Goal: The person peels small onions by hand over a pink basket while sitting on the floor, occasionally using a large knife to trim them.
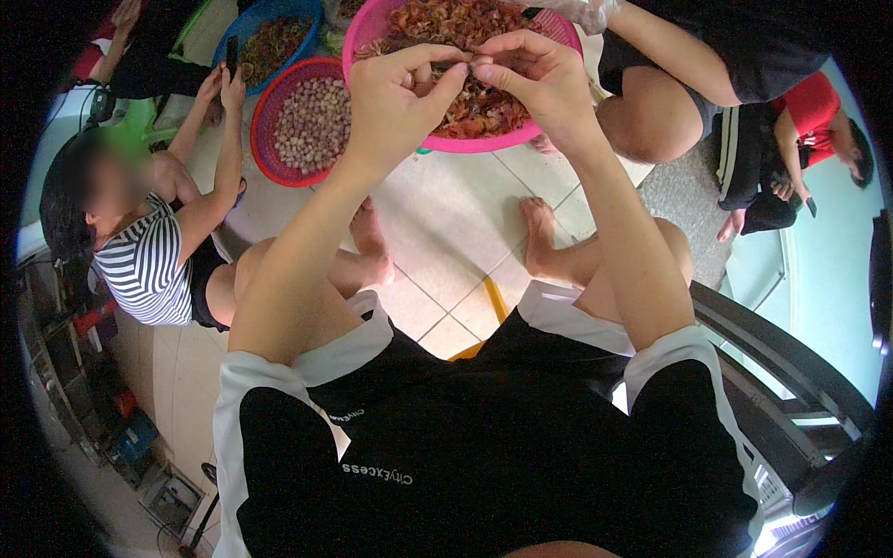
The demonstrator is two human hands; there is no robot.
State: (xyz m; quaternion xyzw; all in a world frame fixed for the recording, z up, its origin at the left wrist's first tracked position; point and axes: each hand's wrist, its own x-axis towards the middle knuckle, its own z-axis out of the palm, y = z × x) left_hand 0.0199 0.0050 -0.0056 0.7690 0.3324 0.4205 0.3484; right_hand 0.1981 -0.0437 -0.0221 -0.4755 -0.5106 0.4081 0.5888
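Observation:
Both my hands are raised over a large pink plastic basket (488,143), their fingertips meeting around a small piece, perhaps a shallot. My left hand (411,104) pinches it between thumb and forefinger. From the other side, my right hand (541,84) grips it in the same way. Reddish-brown dry skins and stalks (481,115) fill the basket below. To the left of it, a red plastic basket (261,150) holds many small pale purple bulbs (312,125), which look like shallots. The piece itself is mostly hidden by my fingers.
Behind the red basket stands a blue basket (241,42) of plant matter. A person in a striped top (150,258) sits left with a phone (231,52). A co-worker's gloved hand (586,10) is at the pink basket's far right rim. Another person (813,118) sits farther right.

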